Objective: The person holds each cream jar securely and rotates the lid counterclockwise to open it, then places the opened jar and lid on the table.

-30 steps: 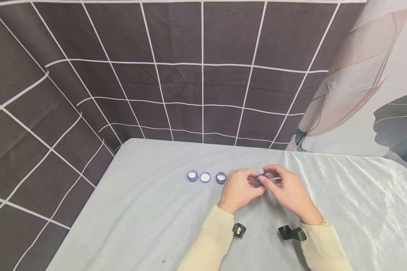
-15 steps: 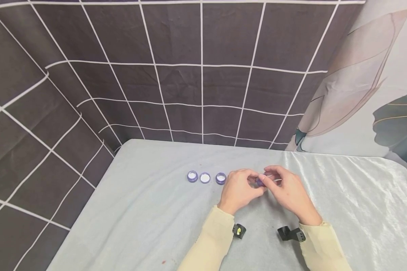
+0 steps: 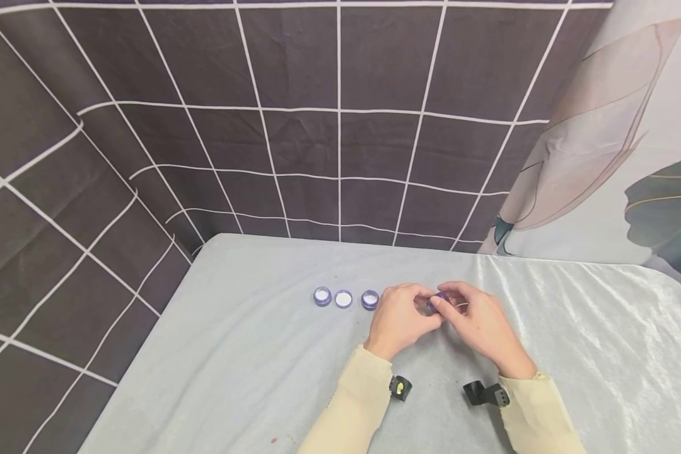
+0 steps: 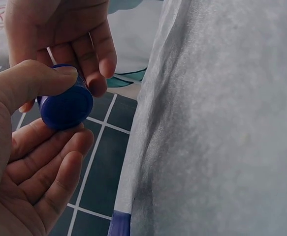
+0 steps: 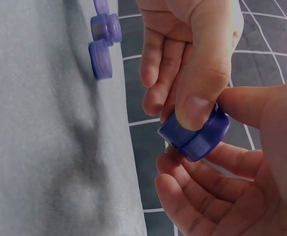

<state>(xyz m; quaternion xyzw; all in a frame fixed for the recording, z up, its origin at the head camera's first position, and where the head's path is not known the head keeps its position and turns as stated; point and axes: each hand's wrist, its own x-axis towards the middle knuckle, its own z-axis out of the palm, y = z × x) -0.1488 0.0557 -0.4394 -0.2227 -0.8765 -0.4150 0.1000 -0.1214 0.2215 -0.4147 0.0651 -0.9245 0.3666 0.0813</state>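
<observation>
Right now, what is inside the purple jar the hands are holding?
Nothing can be told: the small purple jar is pinched between the left hand and right hand, whose fingers cover it, and no view shows its interior.

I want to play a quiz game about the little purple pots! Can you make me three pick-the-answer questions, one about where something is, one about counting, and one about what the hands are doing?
1. Where do the loose little pots sit?
A. In a row on the table, on the left hand's side
B. Stacked by the right sleeve
C. On the floor

2. How many small round pieces are in that row?
A. One
B. Three
C. Six

3. What are the hands doing with the purple jar?
A. Both lie flat, away from it
B. Only the right hand touches it
C. Both hands hold it between them, above the table

Answers:
1 A, the head view shows the row next to the left hand.
2 B, three show there.
3 C, the left hand and the right hand both have fingers round it.
</observation>
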